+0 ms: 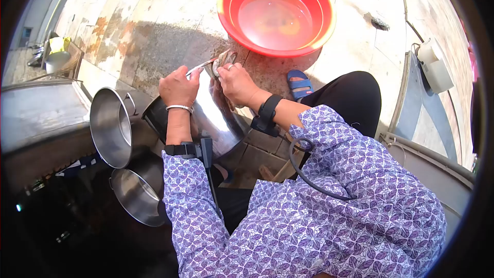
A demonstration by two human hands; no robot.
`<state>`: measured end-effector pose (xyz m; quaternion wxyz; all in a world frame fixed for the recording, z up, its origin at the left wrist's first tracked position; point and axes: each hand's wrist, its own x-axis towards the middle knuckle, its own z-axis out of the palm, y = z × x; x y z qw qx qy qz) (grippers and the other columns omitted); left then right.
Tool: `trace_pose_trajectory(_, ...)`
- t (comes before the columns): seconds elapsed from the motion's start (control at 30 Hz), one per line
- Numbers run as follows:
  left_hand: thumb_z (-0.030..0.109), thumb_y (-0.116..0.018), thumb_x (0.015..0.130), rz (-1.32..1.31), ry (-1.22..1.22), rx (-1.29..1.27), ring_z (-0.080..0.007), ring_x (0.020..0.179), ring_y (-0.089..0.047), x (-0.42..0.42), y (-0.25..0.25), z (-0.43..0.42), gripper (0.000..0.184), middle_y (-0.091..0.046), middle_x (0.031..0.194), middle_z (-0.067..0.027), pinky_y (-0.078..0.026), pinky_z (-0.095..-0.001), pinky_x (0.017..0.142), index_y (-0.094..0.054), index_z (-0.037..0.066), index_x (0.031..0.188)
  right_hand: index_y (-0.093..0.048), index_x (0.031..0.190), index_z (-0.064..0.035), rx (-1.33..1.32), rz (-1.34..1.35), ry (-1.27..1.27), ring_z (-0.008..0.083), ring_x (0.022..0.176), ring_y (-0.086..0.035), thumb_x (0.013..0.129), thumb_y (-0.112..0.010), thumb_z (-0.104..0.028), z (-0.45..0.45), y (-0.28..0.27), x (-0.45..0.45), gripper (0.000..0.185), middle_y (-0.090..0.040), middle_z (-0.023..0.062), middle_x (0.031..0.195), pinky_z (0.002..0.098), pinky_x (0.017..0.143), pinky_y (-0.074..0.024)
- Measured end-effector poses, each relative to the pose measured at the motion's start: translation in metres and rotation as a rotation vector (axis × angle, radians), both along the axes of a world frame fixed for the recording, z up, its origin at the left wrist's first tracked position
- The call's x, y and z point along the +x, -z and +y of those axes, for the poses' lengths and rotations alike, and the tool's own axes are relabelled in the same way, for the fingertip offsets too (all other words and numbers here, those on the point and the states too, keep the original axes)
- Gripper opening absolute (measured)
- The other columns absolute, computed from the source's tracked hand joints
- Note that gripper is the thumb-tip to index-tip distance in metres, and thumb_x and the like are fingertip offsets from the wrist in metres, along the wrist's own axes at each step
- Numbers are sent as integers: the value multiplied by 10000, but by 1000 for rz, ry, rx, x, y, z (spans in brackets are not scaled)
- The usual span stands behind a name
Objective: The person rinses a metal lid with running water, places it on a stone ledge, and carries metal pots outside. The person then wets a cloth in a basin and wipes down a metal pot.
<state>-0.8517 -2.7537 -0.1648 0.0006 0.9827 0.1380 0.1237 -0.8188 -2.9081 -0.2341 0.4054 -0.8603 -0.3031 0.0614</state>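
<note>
Pot, shiny and tilted, partly hidden by the left hand curled over its edge and right hand clutching a rag, sat near a red basin and two steel pans.

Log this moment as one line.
left hand: at tilted pot | right hand: gripping cloth | red basin: ahead, holding water

From my remote seat I see a silvery pot, a greyish-beige cloth, a red basin with an orange-tinged rim, a blue sandal, black trousers, black wrist straps and a shirt patterned with purple leaves on white.
</note>
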Motion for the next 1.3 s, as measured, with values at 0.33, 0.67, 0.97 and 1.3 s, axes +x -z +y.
trace_pose_trajectory(0.33,499,-670,692,-84,93,-132,-310,456,-517,-22,-5,-13,469,-518,487,-109,-379,-401,434,-530,87,515,-664,815,-89,-191,45,77,311,846,-581,689,-513,-87,-27,-19,30,196,-628,120,911,402,725,-457)
trace_pose_trajectory(0.67,423,-714,664,-251,275,-191,-272,470,-495,-46,-20,-3,412,-501,483,-54,-372,-363,484,-505,107,502,-670,809,-36,-367,328,129,345,838,-605,731,-552,-225,-58,-58,79,236,-635,194,850,408,744,-472)
trace_pose_trajectory(0.97,393,-690,693,-195,253,-86,-257,506,-510,-31,-16,-11,372,-519,529,-35,-359,-357,518,-499,101,561,-646,715,-13,-133,-317,-93,371,768,-583,682,-512,-144,-18,-79,14,190,-629,203,758,458,699,-457)
trace_pose_trajectory(1.3,395,-693,685,-239,173,-120,-229,508,-507,-56,-22,12,391,-486,491,-11,-337,-357,553,-463,129,515,-627,870,47,-103,315,-127,264,678,-587,681,-633,-148,-32,-25,32,271,-626,197,785,346,636,-464)
